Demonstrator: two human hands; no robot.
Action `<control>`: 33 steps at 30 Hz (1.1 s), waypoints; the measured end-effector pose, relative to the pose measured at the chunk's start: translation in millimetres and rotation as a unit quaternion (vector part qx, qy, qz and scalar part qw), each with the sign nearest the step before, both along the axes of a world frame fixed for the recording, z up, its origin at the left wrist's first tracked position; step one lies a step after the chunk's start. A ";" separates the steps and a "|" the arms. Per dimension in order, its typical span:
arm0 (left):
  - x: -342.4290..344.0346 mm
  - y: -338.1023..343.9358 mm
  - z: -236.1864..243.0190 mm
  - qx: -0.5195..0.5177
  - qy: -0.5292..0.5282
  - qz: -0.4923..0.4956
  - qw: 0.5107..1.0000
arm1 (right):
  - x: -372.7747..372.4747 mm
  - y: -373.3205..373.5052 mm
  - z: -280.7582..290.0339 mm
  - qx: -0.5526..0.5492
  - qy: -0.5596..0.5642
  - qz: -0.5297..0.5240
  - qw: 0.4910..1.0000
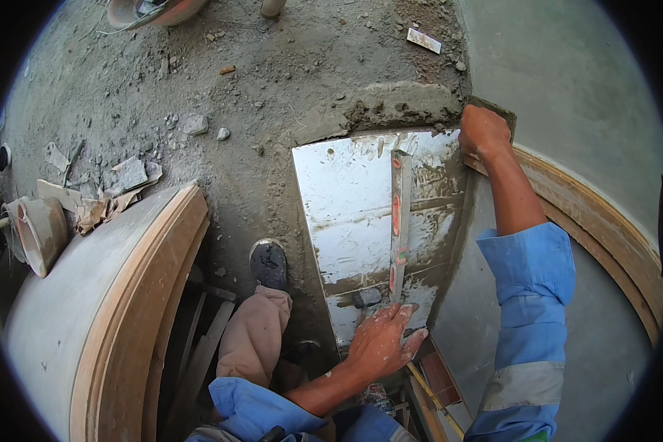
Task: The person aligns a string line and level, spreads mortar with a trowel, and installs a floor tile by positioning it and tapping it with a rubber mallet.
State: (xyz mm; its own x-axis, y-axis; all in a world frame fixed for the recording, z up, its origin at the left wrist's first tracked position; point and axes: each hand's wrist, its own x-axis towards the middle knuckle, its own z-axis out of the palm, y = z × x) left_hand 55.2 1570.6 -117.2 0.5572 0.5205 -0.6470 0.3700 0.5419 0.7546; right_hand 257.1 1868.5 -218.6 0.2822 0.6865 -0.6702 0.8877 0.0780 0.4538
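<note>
A narrow spirit level (399,206) lies lengthwise on white, mortar-smeared tiles (346,184). Over the level's lower end, my left hand (381,340) is open, fingers spread; I cannot tell whether they touch it. Beside those fingers a small dark block (367,297) rests on the nearest tile. At the far right corner of the tiling, my right hand (486,131) is closed in a fist against the wall side. A flat, dark, mortar-coated piece (502,112) shows behind the fist; whether the fingers hold it is hidden.
Wet mortar (398,103) borders the tiles' far edge. A wood-edged curved panel (125,295) stands left, and a wooden strip (604,221) runs along the right wall. Rubble (129,175), a bucket (43,232) and a tile offcut (424,40) lie around. My shoe (268,264) is beside the tiles.
</note>
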 end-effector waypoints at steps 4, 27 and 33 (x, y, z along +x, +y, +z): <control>3.0 -1.4 -3.4 0.020 0.014 0.005 1.000 | -21.4 6.2 -27.8 -0.004 0.007 -0.038 0.999; 1.1 2.0 -2.8 0.005 -0.001 -0.011 1.000 | 32.6 45.6 -40.5 -0.041 0.019 -0.083 0.996; 1.0 5.3 -2.0 -0.022 0.003 -0.026 0.999 | 16.1 37.7 1.6 0.001 0.049 -0.070 0.996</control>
State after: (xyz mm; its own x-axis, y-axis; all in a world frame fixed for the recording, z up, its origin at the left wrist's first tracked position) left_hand 56.2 1575.9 -119.2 0.5790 0.4617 -0.6720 0.4029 0.5545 0.7281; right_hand 273.2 1906.1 -217.1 0.3085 0.6468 -0.6975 0.9298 -0.0501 0.3647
